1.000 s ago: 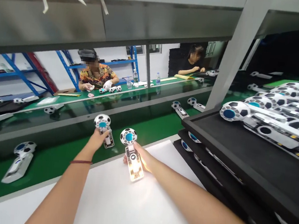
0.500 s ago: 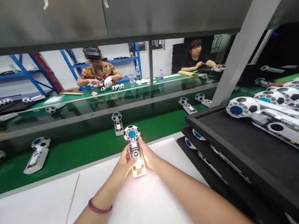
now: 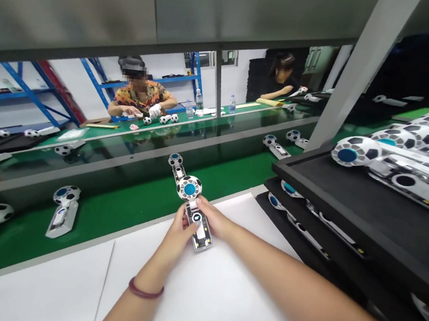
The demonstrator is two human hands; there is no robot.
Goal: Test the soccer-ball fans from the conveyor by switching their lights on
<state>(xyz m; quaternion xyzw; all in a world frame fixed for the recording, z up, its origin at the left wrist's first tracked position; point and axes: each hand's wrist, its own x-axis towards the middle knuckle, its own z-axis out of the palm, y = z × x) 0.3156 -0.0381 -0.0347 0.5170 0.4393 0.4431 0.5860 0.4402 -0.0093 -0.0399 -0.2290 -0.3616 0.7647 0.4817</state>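
Both of my hands hold one small hand fan (image 3: pixel 195 208) with a football-patterned head and an open white handle showing its circuit board. My left hand (image 3: pixel 177 230) grips the handle from the left, thumb near the board. My right hand (image 3: pixel 213 221) holds it from the right. The fan sits above the white table surface (image 3: pixel 70 288), its light off. Just behind it, another fan (image 3: pixel 176 164) lies on the green conveyor belt (image 3: pixel 125 205).
Stacked black trays (image 3: pixel 348 205) at the right hold several more fans. Other fans (image 3: pixel 64 206) lie along the belt at left and far right. A metal shelf hangs overhead. Two people work across the line.
My left hand set a fan on the belt and came over to the fan in my right hand. That fan's handle light, lit earlier, is now off. Belt fans shifted right.
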